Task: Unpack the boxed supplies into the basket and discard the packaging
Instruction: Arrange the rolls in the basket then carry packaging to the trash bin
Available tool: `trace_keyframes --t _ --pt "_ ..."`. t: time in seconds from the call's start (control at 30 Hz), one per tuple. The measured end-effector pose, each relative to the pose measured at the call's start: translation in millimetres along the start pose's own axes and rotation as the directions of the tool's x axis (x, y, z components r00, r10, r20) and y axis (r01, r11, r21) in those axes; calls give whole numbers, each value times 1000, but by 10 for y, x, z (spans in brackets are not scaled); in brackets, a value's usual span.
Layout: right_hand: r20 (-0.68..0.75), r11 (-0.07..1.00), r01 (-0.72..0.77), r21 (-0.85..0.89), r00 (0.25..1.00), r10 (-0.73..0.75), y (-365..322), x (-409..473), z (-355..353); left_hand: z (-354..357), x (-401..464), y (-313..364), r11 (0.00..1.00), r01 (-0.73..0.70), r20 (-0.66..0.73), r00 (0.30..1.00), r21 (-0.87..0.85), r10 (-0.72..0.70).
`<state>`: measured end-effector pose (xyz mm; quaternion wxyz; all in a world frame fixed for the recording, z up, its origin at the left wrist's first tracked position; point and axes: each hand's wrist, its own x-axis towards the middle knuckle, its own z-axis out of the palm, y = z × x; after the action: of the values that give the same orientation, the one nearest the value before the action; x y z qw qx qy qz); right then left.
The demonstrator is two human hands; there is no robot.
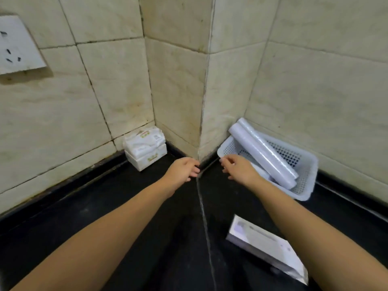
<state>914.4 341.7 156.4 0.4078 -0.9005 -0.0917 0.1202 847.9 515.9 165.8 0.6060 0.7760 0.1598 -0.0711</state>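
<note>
Left hand (182, 170): fingers loosely curled, holding nothing.
Right hand (239, 167): fingers relaxed, empty, at basket (306, 175) rim's 9 o'clock.
Rolls (263, 153): inside basket.

Home kitchen corner: tiled walls (117, 85), black countertop (147, 217), wall socket (16, 45).

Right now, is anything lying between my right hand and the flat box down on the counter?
Nothing visible does. The right hand hovers by the basket rim, and only bare black counter lies between it and the box, which sits nearer under the forearm.
</note>
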Motion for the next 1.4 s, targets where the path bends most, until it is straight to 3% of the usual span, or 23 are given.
trace_keyframes --t 0.2,0.3,0.43,0.6,0.87,1.03,1.17,1.3,1.4 --pt "-110 994 -80 -79 991 71 705 -64 -765 833 285 71 964 -191 210 966 186 151" --pt "-123 988 -104 -110 988 91 983 151 -966 1064 613 138 937 -244 188 962 252 200" --pt "49 977 -113 -183 991 124 1250 468 -947 1284 1037 208 924 -235 109 971 302 212" --pt "274 911 15 -412 956 108 1441 779 -730 1459 1489 214 887 -253 130 967 387 219" --pt "239 773 133 -621 971 25 1576 1001 -598 1561 2208 208 850 -222 157 973 477 166" --pt "274 861 114 -495 961 30 1567 1084 -689 1641 2485 183 724 -299 355 931 622 80" --pt "273 797 178 -577 962 -18 1603 1044 -639 1725 2564 108 540 -442 551 833 716 -49" --pt "197 835 140 -533 980 -39 1582 981 -594 1714 2546 51 395 -557 614 789 731 -26" --pt "156 872 74 -484 988 3 1561 983 -601 1664 2509 74 373 -576 624 782 727 -9"
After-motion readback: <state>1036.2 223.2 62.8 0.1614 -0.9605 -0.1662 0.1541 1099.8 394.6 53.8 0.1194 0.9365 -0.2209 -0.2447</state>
